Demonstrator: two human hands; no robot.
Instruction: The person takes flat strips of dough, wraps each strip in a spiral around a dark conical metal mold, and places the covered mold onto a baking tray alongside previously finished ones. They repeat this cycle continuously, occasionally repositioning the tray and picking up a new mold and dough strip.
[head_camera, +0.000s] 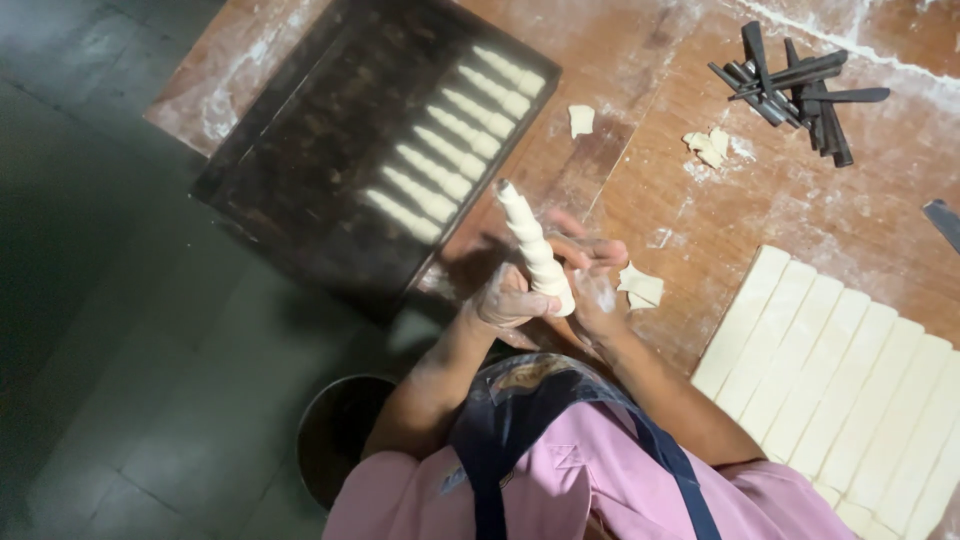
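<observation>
A cone-shaped mould wrapped in a spiral of pale dough (533, 245) stands tip up over the wooden table's (690, 215) near edge. My left hand (505, 298) grips its wide lower end. My right hand (590, 275) is closed around the same end from the other side, floury fingers pressed on the dough. Just right of my hands lies a small dough scrap (642, 286).
A dark baking tray (300, 170) at the left holds a row of several wrapped dough cones (450, 140). Cut dough strips (850, 385) lie side by side at the right. A pile of dark metal cones (795, 90) sits at the back. A dark bucket (340, 430) stands on the floor.
</observation>
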